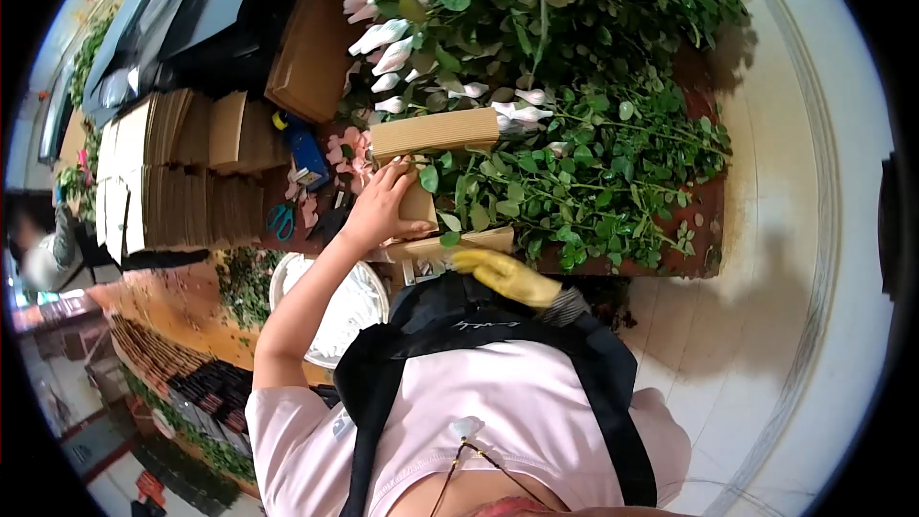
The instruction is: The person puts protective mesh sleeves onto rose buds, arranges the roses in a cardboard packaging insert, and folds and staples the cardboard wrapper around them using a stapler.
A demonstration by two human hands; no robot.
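Observation:
My left hand (385,206), bare, lies on a piece of corrugated cardboard (419,209), fingers and thumb spread across it. One folded side (436,134) of cardboard stands along its far edge and another strip (459,243) along the near edge. Green leafy rose stems (565,191) extend rightward from the cardboard. My right hand (507,275) wears a yellow glove. Its fingers are stretched out beside the near strip, close to my black apron (450,306), and nothing shows in them.
Roses with white-wrapped heads (378,33) are heaped at the back. Stacked cardboard (182,206), teal scissors (280,221), a blue tool (306,155) and pink petals (352,155) lie to the left. A white-filled basket (330,311) stands below the table edge. Another person (53,254) is at far left.

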